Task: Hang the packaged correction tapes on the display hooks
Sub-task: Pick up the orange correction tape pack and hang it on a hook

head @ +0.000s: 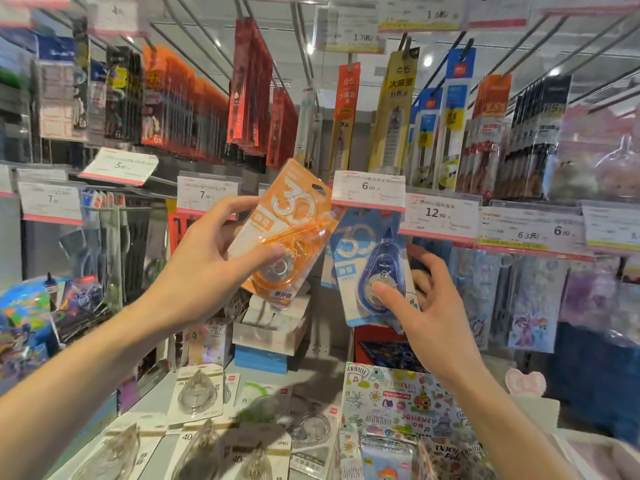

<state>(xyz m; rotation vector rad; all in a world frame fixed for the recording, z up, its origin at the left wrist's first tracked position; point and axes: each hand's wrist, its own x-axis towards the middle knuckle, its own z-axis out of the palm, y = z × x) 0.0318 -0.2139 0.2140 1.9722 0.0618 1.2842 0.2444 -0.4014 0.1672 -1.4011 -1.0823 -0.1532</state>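
My left hand (pixel 207 261) grips an orange packaged correction tape (pixel 289 230), held up and tilted right, its hang hole near the top right corner. My right hand (pixel 429 306) holds a blue packaged correction tape (pixel 372 268) by its lower part, thumb on the blister. The blue pack's top sits under the 6.00 price tag (pixel 369 192), where the display hook is hidden. Whether the blue pack hangs on a hook I cannot tell. The two packs overlap slightly at the orange pack's right edge.
Hooks with pens and refills (pixel 394 116) fill the rows above. More price tags (pixel 440 214) line the rail to the right. Below lie several carded tape dispensers (pixel 199 393), a sticker book (pixel 401 407) and small boxes (pixel 266 341).
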